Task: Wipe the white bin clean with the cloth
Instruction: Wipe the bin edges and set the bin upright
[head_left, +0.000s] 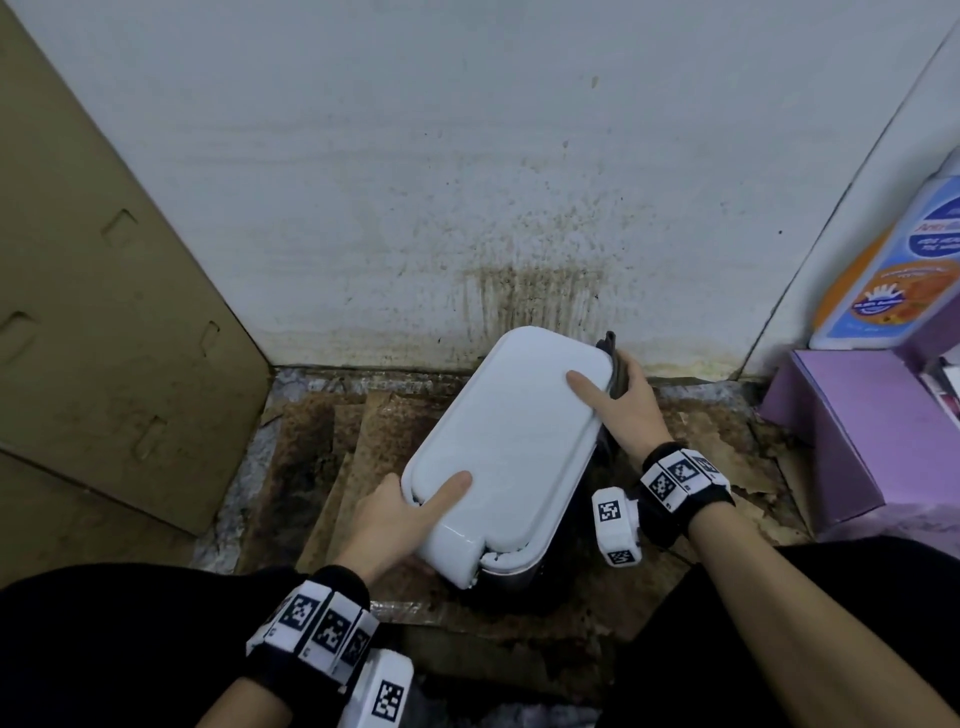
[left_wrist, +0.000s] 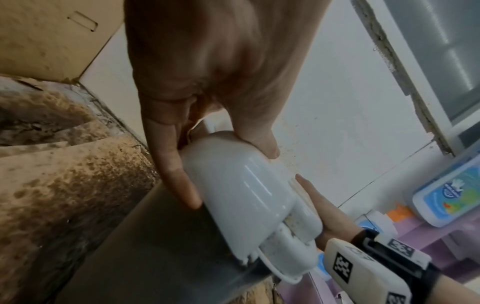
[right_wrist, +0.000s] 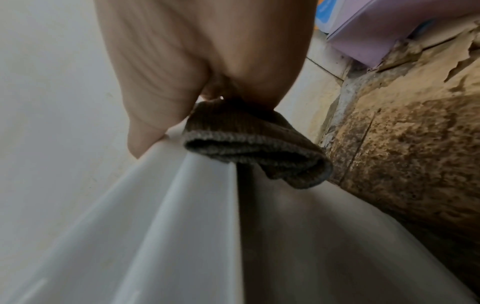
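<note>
The white bin (head_left: 509, 431) stands on the floor against the wall, its glossy lid facing up and its body dark in shadow below. My left hand (head_left: 400, 514) grips the lid's near left corner, thumb on top and fingers curled under the rim; the left wrist view shows the same left hand (left_wrist: 207, 82) on the bin (left_wrist: 241, 195). My right hand (head_left: 623, 400) holds a dark brown cloth (head_left: 615, 364) at the lid's far right edge, thumb lying on the lid. In the right wrist view the folded cloth (right_wrist: 254, 148) sticks out of my right hand (right_wrist: 194, 61) against the bin's rim (right_wrist: 168, 226).
A stained white wall (head_left: 519, 234) rises just behind the bin. A large cardboard sheet (head_left: 104, 312) leans at the left. A purple box (head_left: 857, 431) and a blue-and-orange pack (head_left: 893, 270) crowd the right. Stained, torn cardboard (head_left: 363, 431) covers the floor.
</note>
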